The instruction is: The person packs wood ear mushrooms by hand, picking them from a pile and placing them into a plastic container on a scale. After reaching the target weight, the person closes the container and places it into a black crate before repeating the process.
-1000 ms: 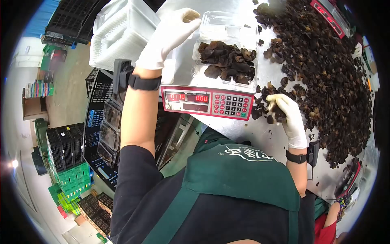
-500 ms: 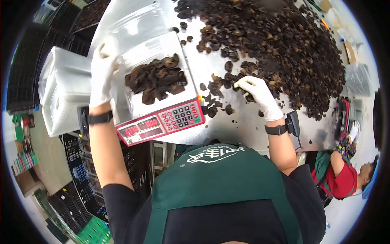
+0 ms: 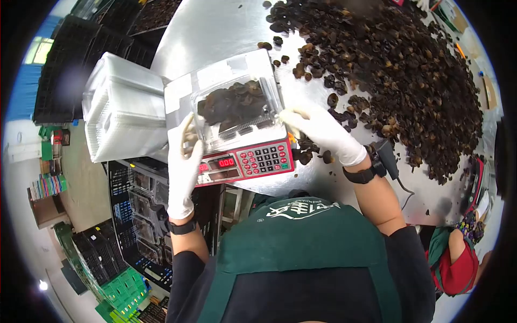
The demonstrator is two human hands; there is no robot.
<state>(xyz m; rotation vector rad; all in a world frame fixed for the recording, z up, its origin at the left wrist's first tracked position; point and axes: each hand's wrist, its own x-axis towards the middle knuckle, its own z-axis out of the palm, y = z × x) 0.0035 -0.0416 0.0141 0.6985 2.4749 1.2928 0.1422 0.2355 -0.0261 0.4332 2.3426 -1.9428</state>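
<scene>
A clear plastic box (image 3: 237,129) holding dark brown wood ear mushrooms (image 3: 231,103) sits on the weighing plate of a red and white digital scale (image 3: 269,161), its clear lid folded down over them. My left hand (image 3: 184,153), in a white glove, has its fingers curled at the box's left front edge. At the right front corner, my gloved right hand (image 3: 315,129) pinches the rim with its fingertips. The scale's red display reads 0.00 in one window; other digits are partly covered by my left hand.
A big heap of wood ear mushrooms (image 3: 398,81) covers the right of the metal table (image 3: 215,27). Nested clear boxes (image 3: 126,113) stand left of the scale. Black crates (image 3: 70,70) rise at the far left. Another person in a red sleeve (image 3: 460,269) is at the lower right.
The box's lid, raised behind it before, now lies over the mushrooms. My left hand has come down to the front left edge; my right hand has moved left from the loose mushrooms to the box.
</scene>
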